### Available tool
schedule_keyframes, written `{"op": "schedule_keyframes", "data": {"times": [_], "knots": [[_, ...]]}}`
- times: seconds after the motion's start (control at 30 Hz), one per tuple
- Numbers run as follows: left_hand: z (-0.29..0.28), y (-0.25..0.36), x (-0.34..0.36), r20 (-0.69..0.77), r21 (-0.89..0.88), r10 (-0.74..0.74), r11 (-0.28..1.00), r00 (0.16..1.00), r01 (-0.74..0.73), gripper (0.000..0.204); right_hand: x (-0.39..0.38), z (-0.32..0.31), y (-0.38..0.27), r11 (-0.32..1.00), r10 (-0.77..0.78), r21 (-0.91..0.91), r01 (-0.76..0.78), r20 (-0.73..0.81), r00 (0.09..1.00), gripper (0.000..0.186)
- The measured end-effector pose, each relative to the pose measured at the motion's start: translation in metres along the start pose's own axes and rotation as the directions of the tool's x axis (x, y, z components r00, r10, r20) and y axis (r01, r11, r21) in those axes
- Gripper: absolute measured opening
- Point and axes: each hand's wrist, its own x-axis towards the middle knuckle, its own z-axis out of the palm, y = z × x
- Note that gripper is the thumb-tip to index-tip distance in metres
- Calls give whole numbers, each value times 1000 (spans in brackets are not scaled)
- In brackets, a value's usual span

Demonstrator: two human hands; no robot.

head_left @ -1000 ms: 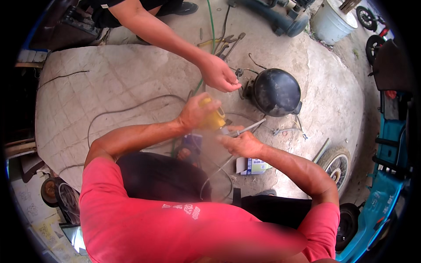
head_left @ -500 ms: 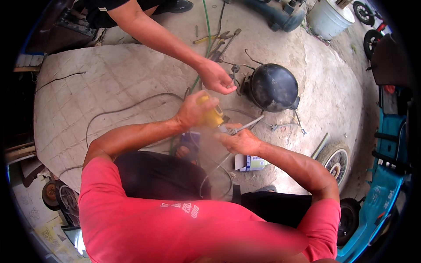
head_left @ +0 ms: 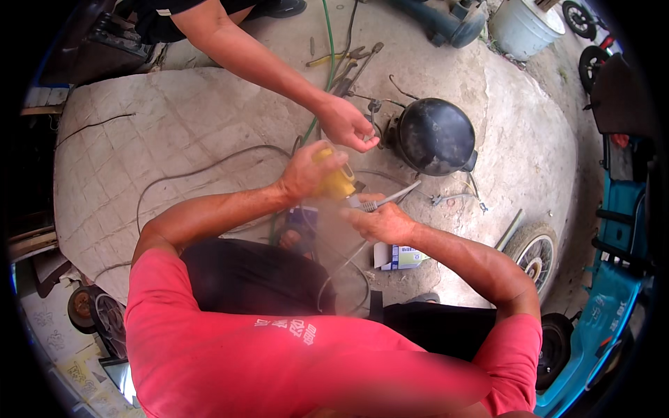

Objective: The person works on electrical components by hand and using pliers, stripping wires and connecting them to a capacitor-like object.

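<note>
Yellow hard-shelled tool (head_left: 336,180), held centrally above the slab; left hand (head_left: 311,168) wrapped round it. Right hand (head_left: 382,220) closed about a pale grey cable end with ribbed sleeve (head_left: 371,206), against the tool's lower end. Grips practically unchanged over the last second, brownish haze persisting below: likely one steady, continuing action. Co-worker's hand (head_left: 347,127), fingers curled, beside smooth, scuffed black metal dome (head_left: 437,136); contents can't tell. Rough, seamed grey concrete slab (head_left: 209,104) beneath.

The pale, cracked concrete floor (head_left: 209,104) carried a rounded black metal vessel (head_left: 435,136), yellow-handled metal pliers (head_left: 341,56) toward its far edge, a white-and-blue cardboard carton (head_left: 406,258), and a spoked, tan-tyred wheel (head_left: 535,267) by its right edge.
</note>
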Motion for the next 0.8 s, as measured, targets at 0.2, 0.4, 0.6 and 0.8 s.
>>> {"op": "schedule_keyframes", "data": {"times": [0.2,0.4,0.6,0.8], "knots": [[-1,0,-1,-5,16,17,1000,1000,-17,43,1,0,0,1000,10,26,-10,8,1000,59],[-1,2,2,2,9,-22,1000,1000,22,44,12,-2,11,997,-38,77,32,71,997,62],[-3,-1,4,-2,30,7,1000,1000,-7,45,10,-1,8,997,-26,74,22,60,998,62],[-5,-1,4,4,41,-18,999,1000,18,46,8,-1,4,995,-27,94,19,78,997,60]]}}
